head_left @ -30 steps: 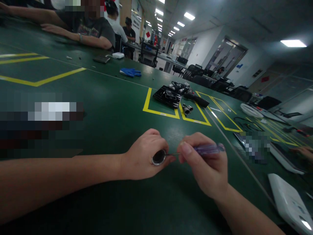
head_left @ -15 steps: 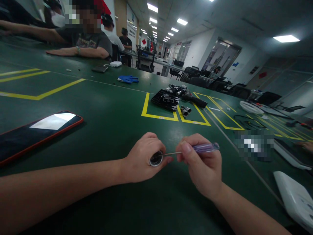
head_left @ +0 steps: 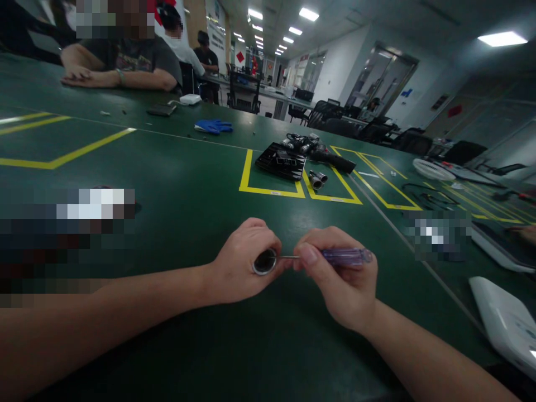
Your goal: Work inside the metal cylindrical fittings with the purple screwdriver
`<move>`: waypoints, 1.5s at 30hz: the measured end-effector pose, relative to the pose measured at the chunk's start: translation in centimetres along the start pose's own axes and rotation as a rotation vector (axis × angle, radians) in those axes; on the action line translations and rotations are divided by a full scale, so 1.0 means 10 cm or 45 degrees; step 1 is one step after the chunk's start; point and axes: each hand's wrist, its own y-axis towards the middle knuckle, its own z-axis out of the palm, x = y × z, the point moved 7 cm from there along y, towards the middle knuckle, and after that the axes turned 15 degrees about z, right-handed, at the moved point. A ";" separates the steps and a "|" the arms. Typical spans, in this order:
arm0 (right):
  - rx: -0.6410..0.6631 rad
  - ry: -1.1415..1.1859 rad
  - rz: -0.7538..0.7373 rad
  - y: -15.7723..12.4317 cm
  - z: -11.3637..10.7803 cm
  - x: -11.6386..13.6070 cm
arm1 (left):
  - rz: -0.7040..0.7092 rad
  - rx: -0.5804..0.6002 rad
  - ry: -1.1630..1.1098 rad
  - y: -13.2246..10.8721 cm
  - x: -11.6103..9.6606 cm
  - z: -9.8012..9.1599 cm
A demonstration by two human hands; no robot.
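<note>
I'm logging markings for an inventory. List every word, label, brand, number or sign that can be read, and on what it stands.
None can be read.
Labels on the yellow tape: too small.
Wall lettering: too blurred.
Shirt print: too blurred.
Marks on the black packet: too small.
Red diamond: too small.
Screwdriver, tube: no text visible.

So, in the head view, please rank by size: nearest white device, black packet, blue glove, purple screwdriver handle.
1. Nearest white device
2. Black packet
3. Blue glove and purple screwdriver handle: unsure; handle is partly hidden.
</note>
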 end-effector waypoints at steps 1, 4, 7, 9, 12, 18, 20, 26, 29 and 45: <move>0.007 0.025 0.026 0.00 0.00 -0.03 | 0.007 -0.002 0.006 0.00 0.00 0.00; 0.008 0.106 0.150 0.03 0.00 -0.14 | 0.028 0.000 0.021 0.00 -0.01 0.00; 0.004 0.246 0.266 0.04 -0.01 -0.24 | 0.051 0.015 0.026 0.00 -0.02 0.01; 0.019 0.356 0.323 0.05 0.00 -0.28 | 0.065 0.031 0.031 0.01 -0.03 0.02; 0.023 0.493 0.409 0.06 0.00 -0.34 | 0.061 0.045 0.047 0.01 -0.04 0.03; -0.028 0.582 0.494 0.10 -0.02 -0.42 | 0.019 0.046 0.033 0.00 -0.01 0.04; -0.026 0.570 0.489 0.10 -0.02 -0.43 | 0.013 0.053 0.033 0.01 -0.01 0.04; -0.084 0.282 0.228 0.05 -0.10 -0.21 | 0.033 0.046 0.024 0.02 -0.02 0.05; -0.036 0.036 0.086 0.02 -0.08 -0.04 | 0.040 0.040 0.017 0.02 -0.03 0.05; -0.030 0.213 0.432 0.12 -0.06 -0.29 | 0.033 0.150 0.029 0.01 -0.01 0.12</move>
